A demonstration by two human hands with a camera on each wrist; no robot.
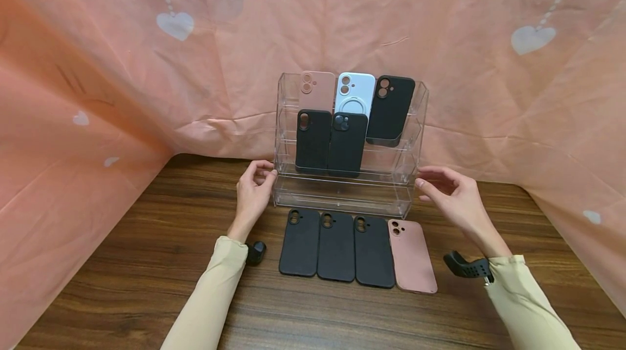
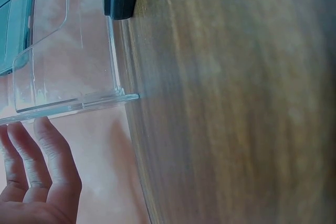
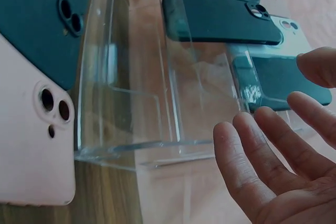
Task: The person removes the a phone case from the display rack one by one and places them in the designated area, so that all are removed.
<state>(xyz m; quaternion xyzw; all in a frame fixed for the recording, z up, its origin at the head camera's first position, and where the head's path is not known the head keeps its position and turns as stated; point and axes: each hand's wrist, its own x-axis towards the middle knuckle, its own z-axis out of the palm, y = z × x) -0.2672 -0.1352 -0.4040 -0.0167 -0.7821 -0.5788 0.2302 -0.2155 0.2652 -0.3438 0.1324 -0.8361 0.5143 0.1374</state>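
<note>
A clear acrylic tiered stand (image 1: 342, 207) is upright on the table between my hands. My left hand (image 1: 252, 189) touches its left side panel with the fingertips, fingers extended in the left wrist view. At the right side is my right hand (image 1: 455, 198), its fingers loosely spread and holding nothing; contact with the panel cannot be told. On the upper tier lean a pink phone case (image 1: 318, 94), a white phone case (image 1: 356, 86) with a ring and a black phone case (image 1: 391, 108). Two black cases (image 1: 313, 141) stand side by side one tier lower.
In front of the stand, three black phone cases (image 1: 336, 247) and a pink one (image 1: 413, 257) lie in a row on the wooden table (image 1: 293, 317). Pink fabric (image 1: 235, 40) with white hearts hangs behind and at both sides. A black band (image 1: 467, 267) is on my right wrist.
</note>
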